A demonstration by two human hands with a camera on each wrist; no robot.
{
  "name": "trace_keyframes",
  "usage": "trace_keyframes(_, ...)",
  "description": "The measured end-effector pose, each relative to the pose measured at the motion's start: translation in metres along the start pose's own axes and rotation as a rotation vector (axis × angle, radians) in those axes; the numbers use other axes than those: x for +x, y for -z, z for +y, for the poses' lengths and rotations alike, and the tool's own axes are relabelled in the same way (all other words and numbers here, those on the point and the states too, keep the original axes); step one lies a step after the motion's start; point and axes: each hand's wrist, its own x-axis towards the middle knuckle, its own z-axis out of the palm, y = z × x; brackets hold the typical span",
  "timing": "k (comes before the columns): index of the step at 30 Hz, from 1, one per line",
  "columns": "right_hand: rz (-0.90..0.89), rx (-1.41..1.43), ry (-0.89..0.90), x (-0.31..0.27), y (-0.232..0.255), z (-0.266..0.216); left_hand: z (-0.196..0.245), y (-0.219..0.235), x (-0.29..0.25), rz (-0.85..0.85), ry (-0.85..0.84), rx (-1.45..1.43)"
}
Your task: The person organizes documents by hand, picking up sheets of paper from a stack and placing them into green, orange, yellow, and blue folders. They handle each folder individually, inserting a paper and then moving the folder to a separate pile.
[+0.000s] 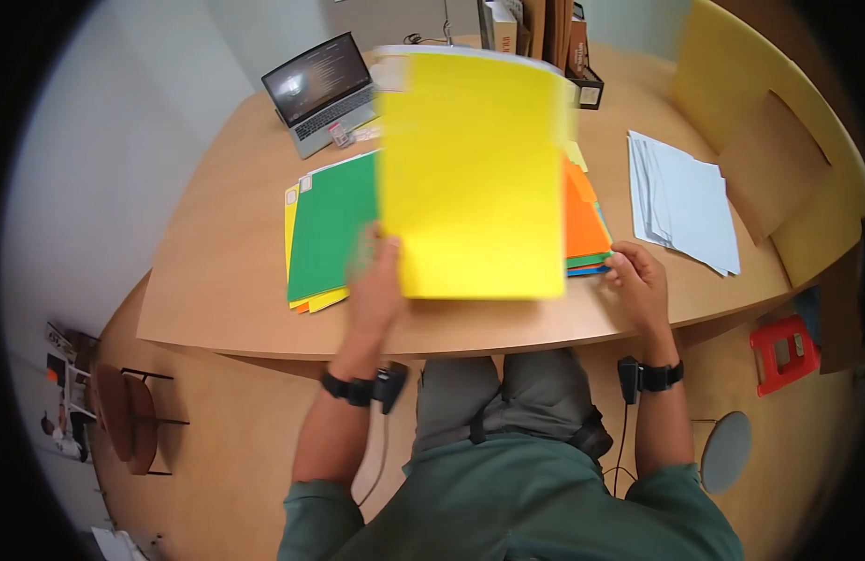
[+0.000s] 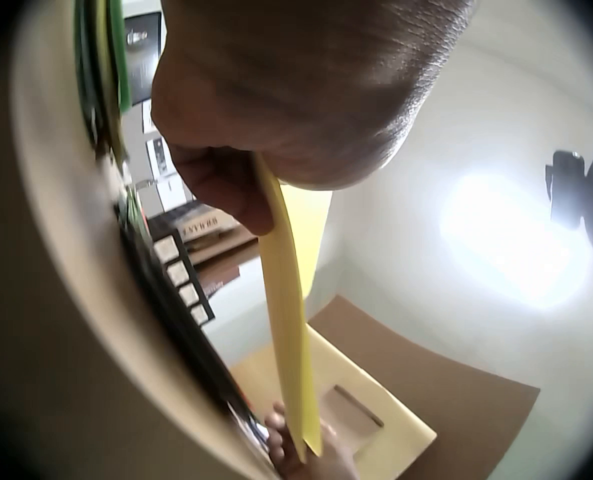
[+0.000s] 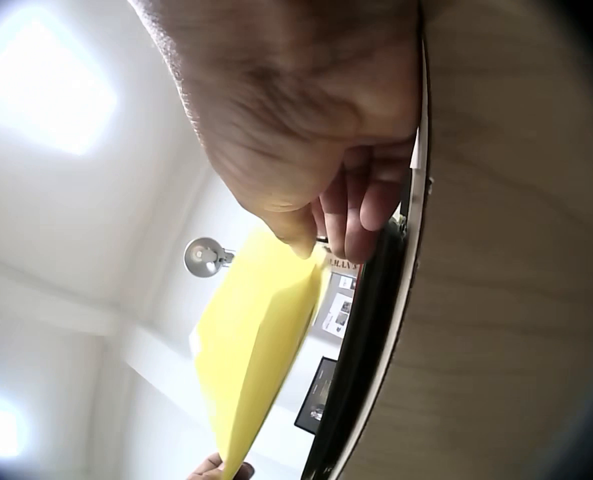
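A yellow folder [image 1: 475, 178] is raised over the table, slightly blurred, its left edge pinched by the left hand [image 1: 376, 290]. In the left wrist view the thumb and fingers of the left hand [image 2: 266, 110] grip the edge of the folder [image 2: 288, 300]. The right hand [image 1: 640, 280] is at the right edge of a stack with an orange folder [image 1: 582, 220] on top, partly hidden behind the yellow one. In the right wrist view the right hand [image 3: 306, 150] has bent fingers, with the thumb apart from them; whether it touches the stack is unclear. A green folder [image 1: 334, 224] tops the left stack.
White papers [image 1: 685, 201] lie at the right of the table [image 1: 227, 309]. An open laptop [image 1: 325, 93] stands at the back left, with small items beside it. Books [image 1: 503, 28] and a black box [image 1: 590, 91] are at the back. A yellow board [image 1: 732, 75] stands along the right edge.
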Motion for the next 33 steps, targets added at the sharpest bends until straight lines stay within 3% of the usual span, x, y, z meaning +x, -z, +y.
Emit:
trace_keyframes(1, 0.003, -0.007, 0.020, -0.001, 0.000, 0.000, -0.026, 0.023, 0.014, 0.037, -0.023, 0.067)
trace_keyframes(3, 0.022, -0.047, 0.054, -0.002, -0.003, -0.002, -0.041, 0.068, 0.046, 0.029, 0.424, -0.168)
trace_keyframes(5, 0.004, -0.099, 0.084, -0.002, -0.007, -0.004, -0.078, 0.102, 0.058, 0.010, 0.386, 0.118)
trace_keyframes(9, -0.004, -0.158, 0.110, -0.007, -0.009, -0.013, -0.123, 0.137, 0.058, -0.095, 0.460, 0.196)
trace_keyframes(11, 0.038, -0.185, 0.111, -0.009, -0.010, -0.013, -0.124, 0.143, 0.055, -0.133, 0.294, 0.683)
trace_keyframes(14, 0.092, -0.215, 0.158, -0.006, -0.004, -0.004, -0.083, 0.116, 0.056, -0.124, 0.115, 0.701)
trace_keyframes(16, 0.156, -0.255, 0.219, -0.006, -0.010, -0.009, -0.019, 0.075, 0.057, -0.326, 0.332, 0.325)
trace_keyframes(18, 0.145, -0.302, 0.223, -0.006, -0.007, -0.011, 0.032, 0.039, 0.052, -0.614, 0.083, 0.382)
trace_keyframes(20, 0.065, -0.340, 0.171, -0.008, -0.010, -0.018, 0.069, 0.000, 0.042, -0.728, -0.082, 0.332)
trace_keyframes(21, 0.055, -0.344, 0.158, -0.008, -0.010, -0.020, 0.080, -0.017, 0.039, -0.732, -0.085, 0.327)
trace_keyframes(23, 0.061, -0.343, 0.152, -0.008, -0.011, -0.019, 0.093, -0.045, 0.039, -0.885, -0.076, 0.337)
trace_keyframes(26, 0.061, -0.356, 0.152, -0.008, -0.011, -0.020, 0.097, -0.066, 0.044, -0.955, -0.079, 0.437)
trace_keyframes(33, 0.018, -0.404, 0.089, -0.008, -0.013, -0.026, 0.095, -0.071, 0.053, -0.908, -0.045, 0.526)
